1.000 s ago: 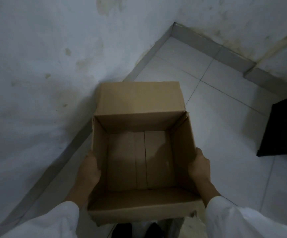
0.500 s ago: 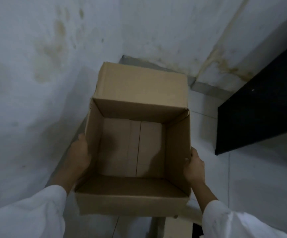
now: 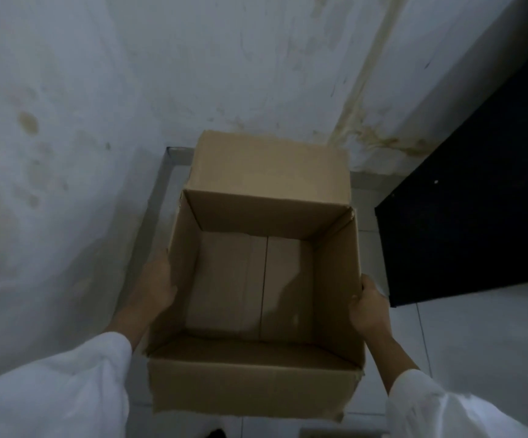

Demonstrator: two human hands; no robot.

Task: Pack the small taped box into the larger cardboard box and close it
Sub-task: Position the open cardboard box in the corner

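Observation:
The larger cardboard box [image 3: 265, 172] is held in front of me above the floor, its top open and its inside bare. The far flap stands up and the near flap folds out toward me. My left hand [image 3: 156, 284] presses flat against the box's left outer wall. My right hand [image 3: 370, 306] grips the right wall near its top edge. White sleeves cover both forearms. The small taped box is not in view.
A stained white wall [image 3: 82, 121] fills the left and the back, meeting in a corner with a grey skirting [image 3: 156, 197]. A black flat-topped piece of furniture [image 3: 477, 197] stands at the right. Pale floor tiles [image 3: 477, 343] lie below it.
The view has swung toward the room's corner and the box has come with it, now close to the wall. The black furniture looms larger at the right. Both hands keep their hold.

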